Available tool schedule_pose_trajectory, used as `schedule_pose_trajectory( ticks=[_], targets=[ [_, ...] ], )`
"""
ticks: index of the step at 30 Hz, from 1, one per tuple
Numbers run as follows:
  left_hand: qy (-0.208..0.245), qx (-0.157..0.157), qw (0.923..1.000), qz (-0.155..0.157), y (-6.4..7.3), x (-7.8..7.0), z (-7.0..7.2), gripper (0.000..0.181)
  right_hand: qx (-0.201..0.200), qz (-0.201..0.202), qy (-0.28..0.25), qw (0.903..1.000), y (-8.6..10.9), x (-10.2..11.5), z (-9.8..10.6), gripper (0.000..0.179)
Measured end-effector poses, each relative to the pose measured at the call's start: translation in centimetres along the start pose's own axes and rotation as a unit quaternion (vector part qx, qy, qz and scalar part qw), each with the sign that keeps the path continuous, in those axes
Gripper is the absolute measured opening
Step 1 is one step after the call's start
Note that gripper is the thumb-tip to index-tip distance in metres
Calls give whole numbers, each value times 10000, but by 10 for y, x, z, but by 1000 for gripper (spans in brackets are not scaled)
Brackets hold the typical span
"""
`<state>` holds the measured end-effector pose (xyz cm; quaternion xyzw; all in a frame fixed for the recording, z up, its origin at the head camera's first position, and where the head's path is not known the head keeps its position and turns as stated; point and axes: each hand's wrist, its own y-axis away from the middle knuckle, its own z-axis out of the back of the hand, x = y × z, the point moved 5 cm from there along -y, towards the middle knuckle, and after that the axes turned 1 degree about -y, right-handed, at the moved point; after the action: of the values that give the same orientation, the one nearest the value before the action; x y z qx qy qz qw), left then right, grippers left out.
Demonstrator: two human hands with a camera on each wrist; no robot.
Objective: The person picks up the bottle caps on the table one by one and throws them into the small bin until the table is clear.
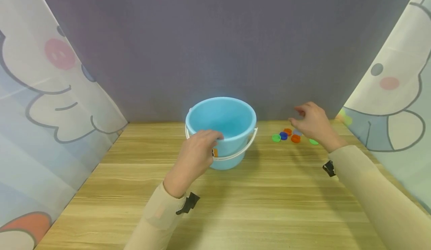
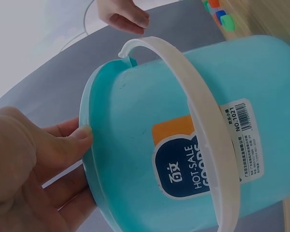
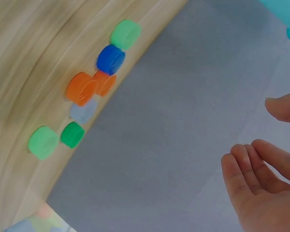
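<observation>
Blue bucket — pinched at rim by left hand | right hand raised near caps — grip parted

Bucket, by desk's far edge: near inside wall hidden behind rim, base cut off by left-wrist view's right side. Label mostly behind left hand in head view; in left-wrist view handle covers part of lettering, fine print too small to read. Left fingertips hidden behind rim there. Dark green cap, near desk's far right corner, hidden by right hand in head view. Desk's near edge cut off.
</observation>
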<state>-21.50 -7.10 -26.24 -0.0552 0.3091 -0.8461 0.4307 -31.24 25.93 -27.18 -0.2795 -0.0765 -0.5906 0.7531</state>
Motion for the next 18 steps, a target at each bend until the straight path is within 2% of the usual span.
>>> schedule_pose_trajectory(
  ticks=[18],
  targets=[
    [8, -3, 9999, 104, 1, 1, 1, 35, 510, -493, 152, 9974, -6, -37, -7, 61]
  ],
)
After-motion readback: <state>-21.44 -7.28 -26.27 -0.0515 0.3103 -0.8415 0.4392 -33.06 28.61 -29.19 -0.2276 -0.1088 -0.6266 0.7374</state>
